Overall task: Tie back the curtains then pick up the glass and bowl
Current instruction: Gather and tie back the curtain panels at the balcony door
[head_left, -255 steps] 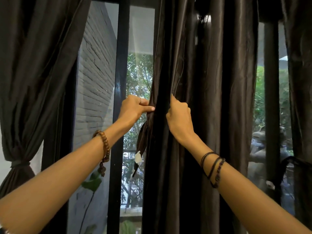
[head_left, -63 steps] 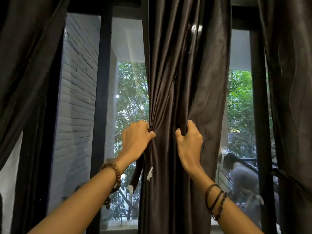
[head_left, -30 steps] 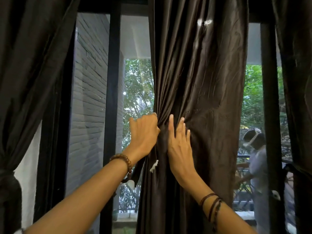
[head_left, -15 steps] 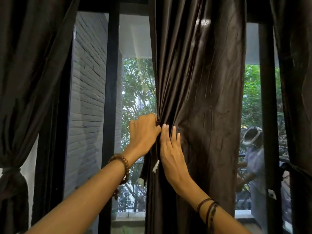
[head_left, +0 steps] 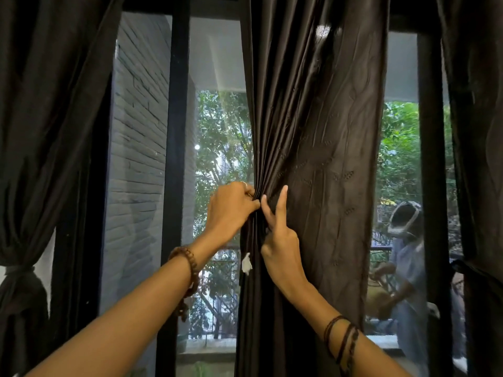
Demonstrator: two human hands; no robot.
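Note:
The dark brown middle curtain hangs loose in front of the window. My left hand grips its gathered left edge at about chest height. My right hand lies just right of that; its index and middle fingers stick up spread apart with a fold of the cloth between them, and its other fingers are curled. A small white tag dangles from the curtain edge below my hands. No glass or bowl is in view.
The left curtain is bunched by a tie low at the left. Another dark curtain hangs at the right edge. Black window posts stand behind. A person is outside behind the glass.
My right hand went from lying flat on the curtain to two raised, spread fingers with a fold between them. My left hand has kept its grip on the gathered edge.

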